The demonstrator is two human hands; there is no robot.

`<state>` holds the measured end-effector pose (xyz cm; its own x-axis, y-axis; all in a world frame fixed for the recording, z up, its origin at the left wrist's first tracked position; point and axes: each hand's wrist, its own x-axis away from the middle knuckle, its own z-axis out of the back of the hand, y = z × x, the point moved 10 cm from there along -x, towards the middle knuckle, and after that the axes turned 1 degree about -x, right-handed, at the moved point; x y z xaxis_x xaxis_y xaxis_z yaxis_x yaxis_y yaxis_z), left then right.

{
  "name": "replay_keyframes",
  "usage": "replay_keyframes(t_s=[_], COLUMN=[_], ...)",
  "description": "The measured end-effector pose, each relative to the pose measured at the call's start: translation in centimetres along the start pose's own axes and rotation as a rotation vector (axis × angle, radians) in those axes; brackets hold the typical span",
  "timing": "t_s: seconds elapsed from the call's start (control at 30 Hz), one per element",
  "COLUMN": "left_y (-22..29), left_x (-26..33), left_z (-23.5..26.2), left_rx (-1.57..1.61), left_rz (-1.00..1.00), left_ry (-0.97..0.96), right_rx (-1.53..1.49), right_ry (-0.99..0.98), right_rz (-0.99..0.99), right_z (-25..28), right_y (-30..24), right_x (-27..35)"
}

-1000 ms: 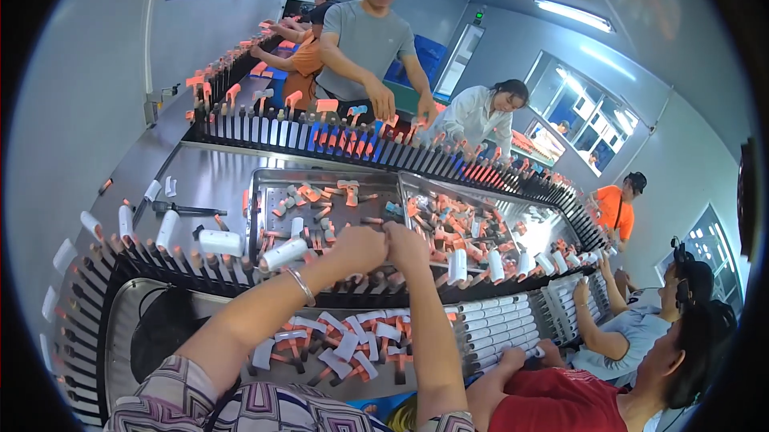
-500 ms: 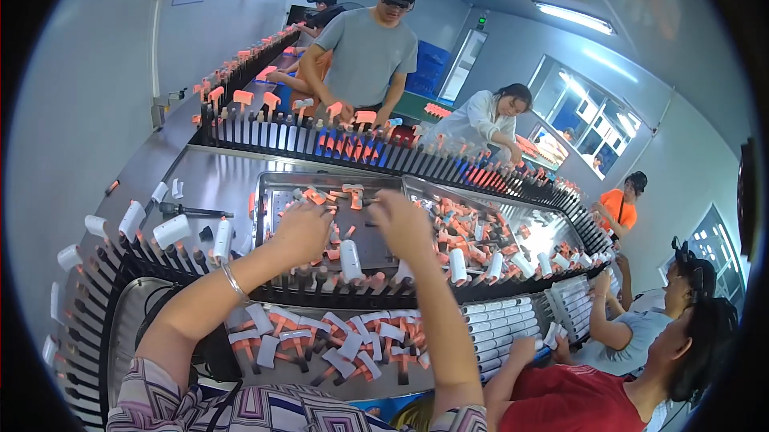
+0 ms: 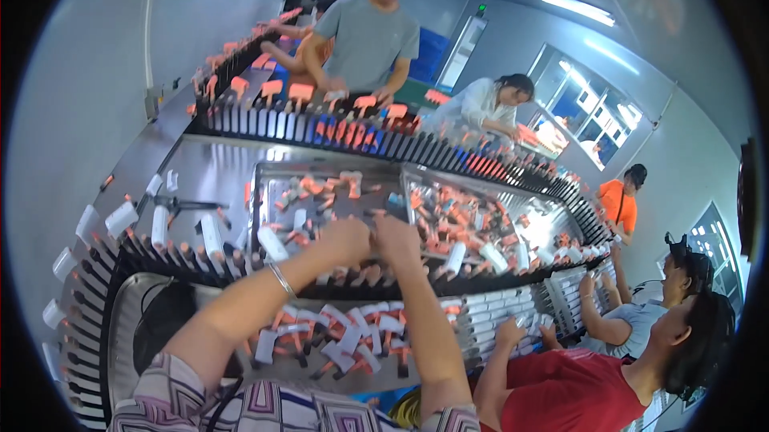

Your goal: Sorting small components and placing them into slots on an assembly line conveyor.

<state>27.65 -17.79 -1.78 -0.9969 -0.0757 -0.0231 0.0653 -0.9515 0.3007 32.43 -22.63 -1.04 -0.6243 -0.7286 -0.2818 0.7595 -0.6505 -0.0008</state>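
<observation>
My left hand (image 3: 346, 241) and my right hand (image 3: 396, 241) meet over the near edge of a metal tray (image 3: 362, 201), fingers curled and pressed close together. Whatever they pinch is too hidden and blurred to make out. Small orange pieces with dark ends (image 3: 351, 184) lie scattered in the tray beyond my hands. Just to the left of my left hand, a white cylinder (image 3: 272, 243) stands tilted on the near row of pegs (image 3: 240, 264). A bracelet circles my left wrist.
Right of the tray lies a heap of orange pieces (image 3: 458, 220). Orange-and-black T-shaped parts with white covers (image 3: 348, 340) are piled below my forearms. White tubes (image 3: 497, 312) lie in rows at right. Co-workers (image 3: 368, 48) stand across the pegged line; others sit at right.
My hands were apart over the tray; now they have come together nearer to me, the left moving right. White cylinders along the near peg row have shifted. The view has moved slightly.
</observation>
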Motion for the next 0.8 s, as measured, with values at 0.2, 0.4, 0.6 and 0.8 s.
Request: replay_keyframes(t_s=[0.2, 0.4, 0.6, 0.8], left_y=[-3.7, -3.3, 3.3, 3.8], left_x=[3.9, 8.9, 5.2, -2.1], left_z=[2.7, 7.4, 12.3, 2.6], left_rx=[-0.043, -0.261, -0.080, 0.025], left_rz=[0.032, -0.179, -0.330, -0.162], left_ry=[0.124, 0.582, 0.690, 0.237], right_rx=[-0.224, -0.552, -0.433, -0.145], right_ry=[-0.013, 0.197, 0.402, 0.109], right_rz=[0.034, 0.105, -0.070, -0.182], right_z=[0.5, 6.8, 16.5, 3.0], right_y=[-4.5, -5.5, 3.3, 7.5], right_x=[-0.6, 1.0, 0.1, 0.0])
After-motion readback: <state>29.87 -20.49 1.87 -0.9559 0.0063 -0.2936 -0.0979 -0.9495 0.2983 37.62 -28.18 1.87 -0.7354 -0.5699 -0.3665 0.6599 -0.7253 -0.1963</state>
